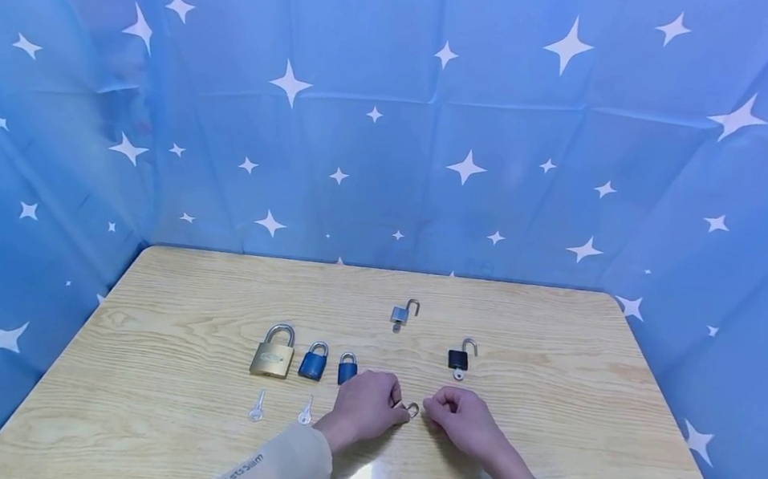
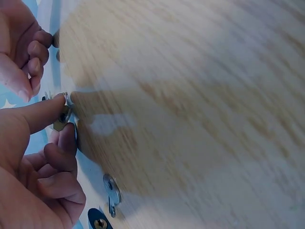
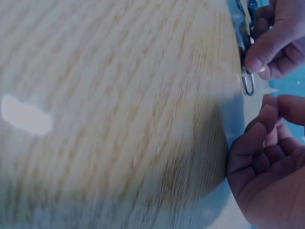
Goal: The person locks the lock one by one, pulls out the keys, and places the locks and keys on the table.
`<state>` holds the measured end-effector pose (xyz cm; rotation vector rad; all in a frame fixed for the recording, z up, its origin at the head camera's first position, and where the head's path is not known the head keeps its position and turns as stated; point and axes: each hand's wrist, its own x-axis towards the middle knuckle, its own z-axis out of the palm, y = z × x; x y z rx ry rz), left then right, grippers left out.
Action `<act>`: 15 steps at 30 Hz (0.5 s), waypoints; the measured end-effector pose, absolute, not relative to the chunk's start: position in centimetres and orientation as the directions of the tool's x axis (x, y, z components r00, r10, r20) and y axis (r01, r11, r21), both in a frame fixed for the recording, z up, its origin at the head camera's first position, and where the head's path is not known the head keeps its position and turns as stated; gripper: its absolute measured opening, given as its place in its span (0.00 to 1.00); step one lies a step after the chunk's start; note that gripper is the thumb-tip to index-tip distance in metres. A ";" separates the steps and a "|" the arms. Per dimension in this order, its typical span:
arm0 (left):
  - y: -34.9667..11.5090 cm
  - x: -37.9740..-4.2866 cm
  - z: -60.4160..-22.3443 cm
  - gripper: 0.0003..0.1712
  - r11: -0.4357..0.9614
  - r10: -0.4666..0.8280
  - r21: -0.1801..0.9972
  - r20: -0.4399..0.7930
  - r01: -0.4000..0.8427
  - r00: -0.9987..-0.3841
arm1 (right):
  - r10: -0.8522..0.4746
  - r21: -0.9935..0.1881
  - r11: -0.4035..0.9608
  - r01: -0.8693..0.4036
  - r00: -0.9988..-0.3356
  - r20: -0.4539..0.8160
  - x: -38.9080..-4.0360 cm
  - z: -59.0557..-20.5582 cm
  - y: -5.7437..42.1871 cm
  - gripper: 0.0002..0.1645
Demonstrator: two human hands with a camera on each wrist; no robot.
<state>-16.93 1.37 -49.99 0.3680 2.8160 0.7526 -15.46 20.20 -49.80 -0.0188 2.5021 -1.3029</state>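
The left hand (image 1: 368, 405) pinched a small brass-coloured metal padlock with a U-shaped silvery shackle (image 2: 61, 120) between thumb and fingertip. The lock sat near the front middle of the pale wood-grain table (image 1: 183, 440), in the gap between the two hands, its loop turned towards the right hand (image 1: 465, 423). That hand was just beside the loop but apart from it, its fingers curled inward; its inner fingertips were hidden, so whether it held anything small could not be told.

Handling so little a lock well called for a firm pinch on the sides of its body, leaving both shackle and keyhole uncovered. The wrist was best kept low and steady, so that any turn or pull met a body that did not twist, and the right fingertips were best brought in straight along the loop.

The body looked dull gold and stubby, with a dark keyhole on the face towards the left wrist camera. The shackle was thin, rounded and shiny, and stuck out past the left fingertips.
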 end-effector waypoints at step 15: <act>1.5 -17.3 -50.1 0.14 0.797 0.320 0.562 -0.085 0.220 -0.944 | -0.156 -0.824 0.552 0.127 -0.955 -0.252 -16.0 -49.7 20.4 0.09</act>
